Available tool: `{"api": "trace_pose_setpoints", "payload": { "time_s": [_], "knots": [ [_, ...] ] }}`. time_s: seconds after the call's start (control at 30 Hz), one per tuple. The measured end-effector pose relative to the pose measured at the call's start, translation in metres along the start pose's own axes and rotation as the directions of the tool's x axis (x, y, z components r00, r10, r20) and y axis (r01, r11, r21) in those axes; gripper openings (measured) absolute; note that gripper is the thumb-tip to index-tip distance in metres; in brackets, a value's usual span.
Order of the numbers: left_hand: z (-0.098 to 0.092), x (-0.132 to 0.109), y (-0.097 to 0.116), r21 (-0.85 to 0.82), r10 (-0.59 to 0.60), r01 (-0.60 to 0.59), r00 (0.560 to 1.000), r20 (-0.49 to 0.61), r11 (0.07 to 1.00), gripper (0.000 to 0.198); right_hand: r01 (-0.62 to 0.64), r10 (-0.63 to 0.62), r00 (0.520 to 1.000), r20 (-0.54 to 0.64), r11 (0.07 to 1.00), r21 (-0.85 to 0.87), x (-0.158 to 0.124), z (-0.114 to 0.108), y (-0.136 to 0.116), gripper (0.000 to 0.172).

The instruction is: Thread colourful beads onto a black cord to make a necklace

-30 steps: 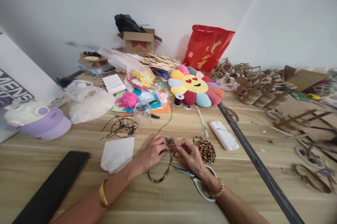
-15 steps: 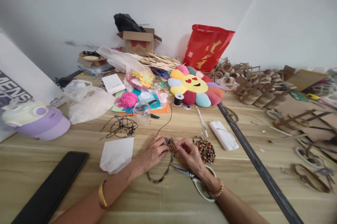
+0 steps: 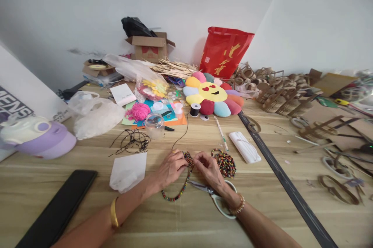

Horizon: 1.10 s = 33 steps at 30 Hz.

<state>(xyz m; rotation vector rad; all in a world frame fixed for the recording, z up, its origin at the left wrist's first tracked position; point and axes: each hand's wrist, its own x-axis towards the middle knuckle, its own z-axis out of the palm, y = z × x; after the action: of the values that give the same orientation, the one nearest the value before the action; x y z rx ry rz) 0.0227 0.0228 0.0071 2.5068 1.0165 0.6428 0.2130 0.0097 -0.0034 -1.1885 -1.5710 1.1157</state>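
Multicoloured beads hang in a loose loop, a bead string (image 3: 174,199), from the woven cluster of beads (image 3: 189,158) between my hands. My left hand (image 3: 172,167) is closed on the left side of that cluster, pressing it near the table. At its right edge my right hand (image 3: 207,167) pinches with thumb and forefinger; a short bit of dark cord shows by the fingertips. Under my right wrist lie scissors (image 3: 222,206) with pale handles, blades pointing left. A heap of strung beads (image 3: 225,164) rests just beyond my right hand.
Black cord runs from a spool (image 3: 195,109) toward my left hand. Around me lie cut black cords (image 3: 132,141), a clear jar (image 3: 154,124), white paper (image 3: 128,172), a white case (image 3: 244,147), a flower cushion (image 3: 207,107), a black flat object (image 3: 58,209) and woven baskets (image 3: 276,100).
The whole view has shifted slightly. My right fingers have tilted a little at the cluster's edge; both hands otherwise keep their places and grips.
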Motion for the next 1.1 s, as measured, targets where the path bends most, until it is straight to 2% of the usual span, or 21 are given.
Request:
{"api": "trace_pose_setpoints", "payload": {
  "time_s": [0.13,0.27,0.6,0.73,0.87,1.1],
  "knots": [
    [0.002,0.008,0.005,0.034,0.030,-0.031,0.999,0.030,0.999,0.019,0.011,-0.011,1.000,-0.003,1.000,0.000,0.000,0.000,0.001,0.029],
    [0.007,0.012,0.007,0.049,0.008,-0.010,0.999,0.049,0.999,0.018,0.019,-0.019,1.000,-0.020,1.000,-0.007,0.000,0.000,0.000,0.028],
    [0.012,0.013,0.004,0.023,-0.003,0.003,1.000,0.014,1.000,0.021,0.024,-0.024,0.999,-0.023,1.000,-0.006,0.001,0.000,0.000,0.027],
    [0.010,0.013,-0.004,-0.162,-0.051,0.036,0.995,-0.091,0.986,0.014,0.017,-0.017,1.000,-0.021,1.000,-0.006,0.002,-0.001,0.000,0.027],
    [0.006,0.014,-0.013,-0.394,-0.143,0.074,0.978,-0.149,0.916,0.011,0.015,-0.015,1.000,-0.012,1.000,-0.003,0.002,-0.001,0.002,0.026],
    [-0.002,0.016,-0.019,-0.655,-0.292,0.241,0.956,0.032,0.716,0.015,0.025,-0.026,1.000,-0.008,0.999,-0.039,0.001,0.000,0.000,0.022]
  ]
}}
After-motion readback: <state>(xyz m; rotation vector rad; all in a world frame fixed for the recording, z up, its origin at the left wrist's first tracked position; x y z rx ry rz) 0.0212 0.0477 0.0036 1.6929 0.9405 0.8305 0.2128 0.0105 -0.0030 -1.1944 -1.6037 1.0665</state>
